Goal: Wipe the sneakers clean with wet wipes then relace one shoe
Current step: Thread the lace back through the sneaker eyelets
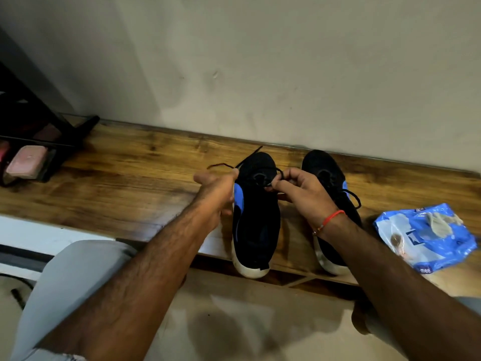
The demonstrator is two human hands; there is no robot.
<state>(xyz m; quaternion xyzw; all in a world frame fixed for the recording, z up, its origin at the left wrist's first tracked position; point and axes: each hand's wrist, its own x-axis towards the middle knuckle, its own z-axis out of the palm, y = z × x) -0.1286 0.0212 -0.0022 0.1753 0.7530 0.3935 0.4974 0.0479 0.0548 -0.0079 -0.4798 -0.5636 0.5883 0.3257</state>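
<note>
Fingers (273, 187) of the right hand (299, 194) pinch the lace (276, 170) mid-frame over the left shoe (256, 217); left hand (217, 191) clamps its other end, pulled upper left.

A wooden bench (125, 175) runs along a plain pale wall (260, 61).

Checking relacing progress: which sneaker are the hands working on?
The left sneaker; both hands, left hand and right hand, pinch its lace. The right sneaker sits untouched beside it.

Bare shelf (125, 178) lies open leftward; wipes packet (426, 238) crowds the right sneaker (330, 183).
</note>
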